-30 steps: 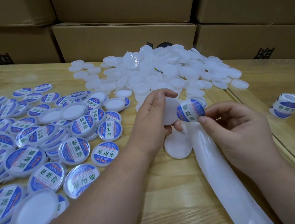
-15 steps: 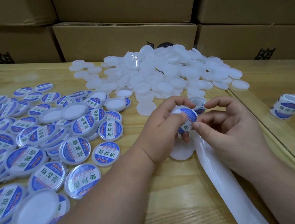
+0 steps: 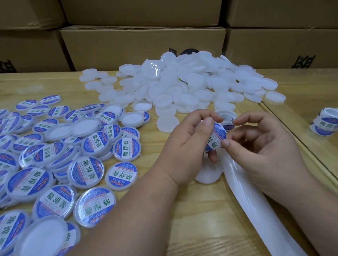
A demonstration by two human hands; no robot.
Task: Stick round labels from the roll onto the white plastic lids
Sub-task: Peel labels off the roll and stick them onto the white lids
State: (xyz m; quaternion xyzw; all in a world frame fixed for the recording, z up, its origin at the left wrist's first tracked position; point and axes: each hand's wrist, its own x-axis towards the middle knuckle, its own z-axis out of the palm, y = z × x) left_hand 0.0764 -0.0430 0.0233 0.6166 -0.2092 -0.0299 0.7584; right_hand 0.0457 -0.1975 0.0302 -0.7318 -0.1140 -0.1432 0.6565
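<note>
Held up above the table (image 3: 193, 237), just in front of the pile (image 3: 191, 85): a lid (image 3: 215, 137), tilted, label (image 3: 217, 134) facing right. Pinched at its edges by left hand (image 3: 187, 146), thumb on top; touched low by right hand (image 3: 267, 150) fingertip, fingers curled. Lid mostly hidden behind label and fingers.

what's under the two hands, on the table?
A bare white plastic lid lies flat on the wooden table beneath the left hand and right hand; its upper part is covered.

Hands (image 3: 187, 146) – two; label rolls (image 3: 329, 121) – two.
</note>
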